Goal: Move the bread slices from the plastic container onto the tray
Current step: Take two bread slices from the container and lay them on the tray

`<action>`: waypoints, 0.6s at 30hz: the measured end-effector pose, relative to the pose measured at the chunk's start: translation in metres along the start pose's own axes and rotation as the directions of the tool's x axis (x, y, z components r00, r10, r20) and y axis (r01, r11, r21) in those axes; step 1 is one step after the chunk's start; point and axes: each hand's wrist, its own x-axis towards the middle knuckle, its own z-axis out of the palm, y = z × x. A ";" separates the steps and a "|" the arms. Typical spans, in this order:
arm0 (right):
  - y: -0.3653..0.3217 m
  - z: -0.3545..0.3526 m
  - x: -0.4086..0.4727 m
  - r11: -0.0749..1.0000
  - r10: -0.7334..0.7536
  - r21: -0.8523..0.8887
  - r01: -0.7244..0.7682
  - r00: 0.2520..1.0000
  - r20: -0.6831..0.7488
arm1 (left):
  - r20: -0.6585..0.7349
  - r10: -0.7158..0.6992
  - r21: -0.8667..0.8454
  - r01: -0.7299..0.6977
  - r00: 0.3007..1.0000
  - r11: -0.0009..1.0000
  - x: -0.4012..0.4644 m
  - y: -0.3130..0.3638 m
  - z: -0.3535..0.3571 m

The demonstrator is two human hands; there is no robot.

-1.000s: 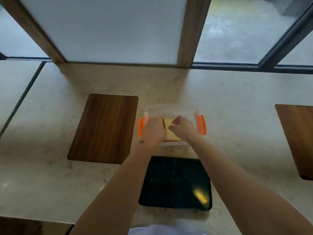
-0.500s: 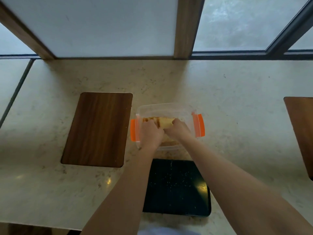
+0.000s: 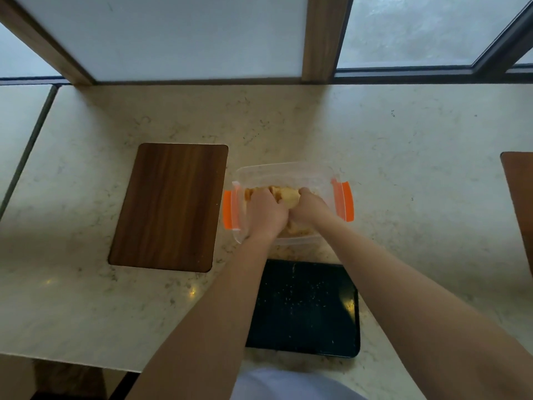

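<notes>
A clear plastic container (image 3: 291, 171) with orange side clips stands on the counter in the middle. Pale yellow bread slices (image 3: 288, 196) with brown crusts lie inside it. Both hands reach into the container from the near side. My left hand (image 3: 266, 213) is closed over the left part of the slices, and my right hand (image 3: 310, 207) grips their right part. The hands hide most of the bread. Just in front of the container lies a dark tray (image 3: 305, 310), speckled with crumbs and with no bread on it.
A brown wooden board (image 3: 168, 206) lies flat to the left of the container. Another wooden board (image 3: 519, 197) shows at the right edge. Window frames run along the back of the pale stone counter (image 3: 403, 157). The counter's front edge is near me.
Both hands have pushed a little deeper into the container and closed tighter around the bread. The view has tilted slightly downward.
</notes>
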 end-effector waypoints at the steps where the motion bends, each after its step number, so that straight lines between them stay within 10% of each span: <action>1: 0.002 -0.002 -0.002 1.000 0.010 0.006 -0.010 1.000 -0.002 | -0.008 0.038 0.055 -0.038 0.999 0.998 0.000 0.001 0.002; 7: 0.008 -0.010 -0.013 0.994 0.050 0.104 -0.043 0.996 -0.067 | -0.009 0.193 0.278 -0.183 0.981 0.943 -0.002 0.004 0.013; 18: -0.015 -0.028 -0.035 0.993 -0.067 -0.107 0.049 0.981 -0.179 | 0.029 0.148 0.124 -0.151 0.989 0.981 -0.001 0.020 -0.012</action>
